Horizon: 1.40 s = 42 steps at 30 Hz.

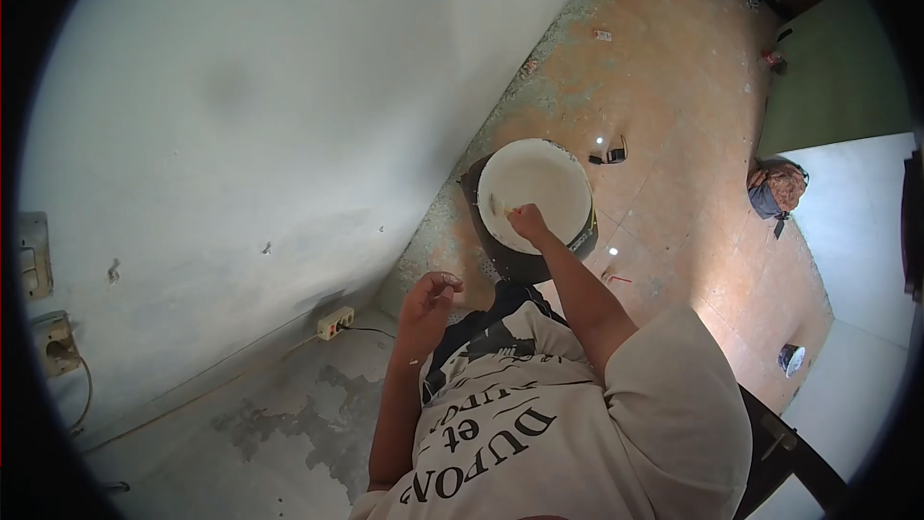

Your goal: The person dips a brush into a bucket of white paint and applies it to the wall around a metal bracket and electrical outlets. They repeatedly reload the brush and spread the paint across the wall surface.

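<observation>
Wearing a pale T-shirt [491, 414] with dark lettering; holding the left hand [431, 297] released, with loosely curled fingers, in front of the body and apart from the bucket; clenching the right hand [528, 223] around a small tool [497, 204], mostly hidden by the fist, over the pale inside of a round bucket [581, 170] standing near the wall [269, 87]; looking left to a cream socket block [336, 323] at the wall's foot; looking on past the bucket to a small black object [611, 153] on the tiled floor [664, 106], then farther right to a brown-and-grey bag [778, 189], and beyond to a green panel [837, 67]
</observation>
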### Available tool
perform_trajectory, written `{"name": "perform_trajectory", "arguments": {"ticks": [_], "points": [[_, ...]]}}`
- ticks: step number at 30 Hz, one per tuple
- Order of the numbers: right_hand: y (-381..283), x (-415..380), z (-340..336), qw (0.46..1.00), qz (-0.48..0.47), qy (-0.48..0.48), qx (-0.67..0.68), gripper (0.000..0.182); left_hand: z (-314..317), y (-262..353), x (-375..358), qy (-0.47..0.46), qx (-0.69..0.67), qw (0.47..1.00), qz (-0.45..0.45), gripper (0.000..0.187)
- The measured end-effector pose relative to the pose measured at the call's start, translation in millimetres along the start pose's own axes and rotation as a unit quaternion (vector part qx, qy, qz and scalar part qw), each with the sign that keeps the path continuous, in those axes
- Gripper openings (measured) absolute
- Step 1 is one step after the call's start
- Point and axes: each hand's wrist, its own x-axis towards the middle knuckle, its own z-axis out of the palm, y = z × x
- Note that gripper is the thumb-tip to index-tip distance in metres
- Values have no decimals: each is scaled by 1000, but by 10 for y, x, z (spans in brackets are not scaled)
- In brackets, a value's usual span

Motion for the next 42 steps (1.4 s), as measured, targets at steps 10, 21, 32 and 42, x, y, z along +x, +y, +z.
{"name": "perform_trajectory", "arguments": {"ticks": [10,21,32,42], "points": [[40,-29,-58,985,-68,-35,-154,24,78,50,57,-27,37,999,-17,13],[207,-67,-64,988,-112,-43,-102,20,149,97,102,-41,26,999,-18,18],[552,-519,-362,883,101,-154,433,17,206,182,85,-48,51,998,1,21],[-103,-1021,-502,906,-59,-238,346,24,208,86,119,-43,55,997,29,20]]}}
